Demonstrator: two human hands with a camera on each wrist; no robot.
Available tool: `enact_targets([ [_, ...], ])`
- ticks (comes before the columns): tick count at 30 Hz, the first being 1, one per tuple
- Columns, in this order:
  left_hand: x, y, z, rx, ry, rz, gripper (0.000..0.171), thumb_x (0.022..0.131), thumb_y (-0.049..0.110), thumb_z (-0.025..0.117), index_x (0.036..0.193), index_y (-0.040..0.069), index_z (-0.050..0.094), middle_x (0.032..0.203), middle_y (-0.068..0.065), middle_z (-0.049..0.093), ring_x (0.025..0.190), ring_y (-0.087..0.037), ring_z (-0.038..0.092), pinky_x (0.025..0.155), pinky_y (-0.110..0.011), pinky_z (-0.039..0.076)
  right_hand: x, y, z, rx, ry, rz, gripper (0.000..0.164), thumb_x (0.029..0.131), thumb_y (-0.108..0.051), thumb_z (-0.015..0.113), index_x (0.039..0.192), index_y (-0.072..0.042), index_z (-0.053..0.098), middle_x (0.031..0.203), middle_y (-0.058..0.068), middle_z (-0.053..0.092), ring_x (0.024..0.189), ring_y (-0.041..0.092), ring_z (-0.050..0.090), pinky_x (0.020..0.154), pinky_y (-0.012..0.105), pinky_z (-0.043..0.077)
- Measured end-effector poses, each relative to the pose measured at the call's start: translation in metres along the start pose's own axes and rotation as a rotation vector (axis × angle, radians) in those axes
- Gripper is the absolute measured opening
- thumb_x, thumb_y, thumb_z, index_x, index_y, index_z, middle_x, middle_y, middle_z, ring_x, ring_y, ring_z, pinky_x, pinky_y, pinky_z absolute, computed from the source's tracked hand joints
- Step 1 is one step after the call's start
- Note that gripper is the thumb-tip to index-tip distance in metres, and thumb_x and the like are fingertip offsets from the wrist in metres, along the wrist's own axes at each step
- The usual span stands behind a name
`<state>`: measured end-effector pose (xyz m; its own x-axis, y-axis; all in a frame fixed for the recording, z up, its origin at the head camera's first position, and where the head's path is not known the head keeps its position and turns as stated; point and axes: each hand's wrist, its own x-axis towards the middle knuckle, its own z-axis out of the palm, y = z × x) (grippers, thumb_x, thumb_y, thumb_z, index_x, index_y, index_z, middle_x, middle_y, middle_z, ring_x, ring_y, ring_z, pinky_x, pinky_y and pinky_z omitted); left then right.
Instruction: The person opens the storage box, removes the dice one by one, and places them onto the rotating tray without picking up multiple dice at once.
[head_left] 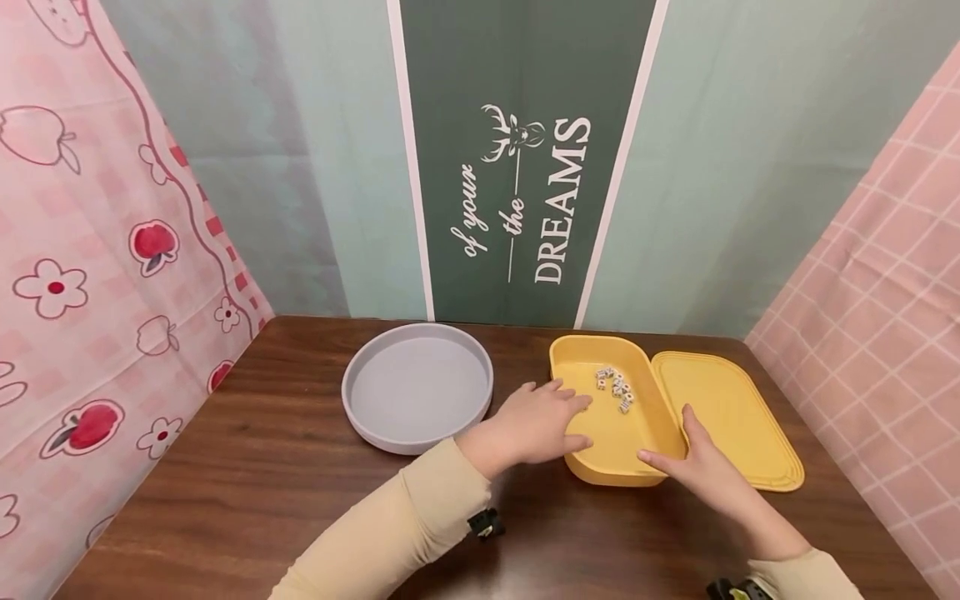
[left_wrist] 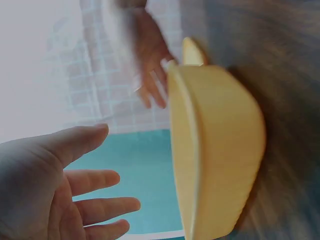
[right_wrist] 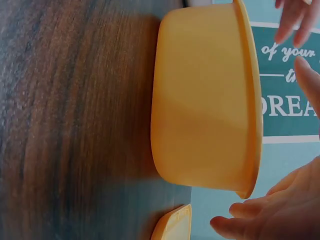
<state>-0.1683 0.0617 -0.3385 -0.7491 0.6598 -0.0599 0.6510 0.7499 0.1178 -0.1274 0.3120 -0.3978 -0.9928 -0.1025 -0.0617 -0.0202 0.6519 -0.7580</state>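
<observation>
A yellow rectangular box [head_left: 611, 437] stands on the table, with several small white cubes with dark markings [head_left: 617, 387] inside, seemingly dice or beads. Over the box's left rim is my left hand [head_left: 536, 423], its fingers spread and holding nothing. In the left wrist view, these fingers [left_wrist: 105, 210] appear apart from the box wall. My right hand [head_left: 708, 475] is at the box's right rim, thumb and fingers extended. The right wrist view has its fingers [right_wrist: 245, 222] beside the rim; whether they touch it I cannot tell.
A yellow lid [head_left: 723, 417] lies flat to the right of the box. To the left sits a round lavender-grey tray [head_left: 420, 387] with a raised rim. The dark wooden table [head_left: 262, 467] meets a green curtain [head_left: 345, 167] at the back and pink cloths at both sides.
</observation>
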Motion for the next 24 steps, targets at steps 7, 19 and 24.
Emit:
enact_targets([
  [7, 0.020, 0.002, -0.011, -0.113, 0.002, -0.077, 0.054, 0.090, 0.052, 0.052, 0.137, 0.028, 0.047, 0.134, 0.009, 0.050, 0.127, -0.011, 0.040, 0.098, -0.036, 0.037, -0.001, 0.004, 0.007, 0.014, 0.008, 0.000, 0.111, 0.082, -0.028, 0.071, 0.137, 0.017, -0.015, 0.140, 0.043, -0.010, 0.130, 0.056, -0.002, 0.100, 0.065, 0.010],
  [19, 0.058, -0.006, -0.002, -0.294, 0.061, -0.187, 0.049, 0.089, 0.051, 0.054, 0.130, 0.025, 0.055, 0.122, 0.010, 0.059, 0.104, -0.008, 0.056, 0.082, -0.030, 0.047, 0.004, 0.010, 0.011, -0.019, -0.036, -0.012, 0.115, 0.081, -0.028, 0.073, 0.133, 0.021, -0.017, 0.137, 0.046, -0.016, 0.128, 0.057, -0.009, 0.098, 0.067, 0.007],
  [24, 0.071, -0.011, 0.002, -0.353, 0.078, -0.221, 0.047, 0.091, 0.048, 0.054, 0.129, 0.022, 0.057, 0.124, 0.008, 0.058, 0.109, -0.010, 0.055, 0.084, -0.031, 0.046, 0.006, 0.010, 0.013, -0.064, -0.041, 0.004, 0.118, 0.078, -0.032, 0.075, 0.134, 0.022, -0.015, 0.137, 0.046, -0.016, 0.128, 0.056, -0.012, 0.098, 0.066, 0.006],
])
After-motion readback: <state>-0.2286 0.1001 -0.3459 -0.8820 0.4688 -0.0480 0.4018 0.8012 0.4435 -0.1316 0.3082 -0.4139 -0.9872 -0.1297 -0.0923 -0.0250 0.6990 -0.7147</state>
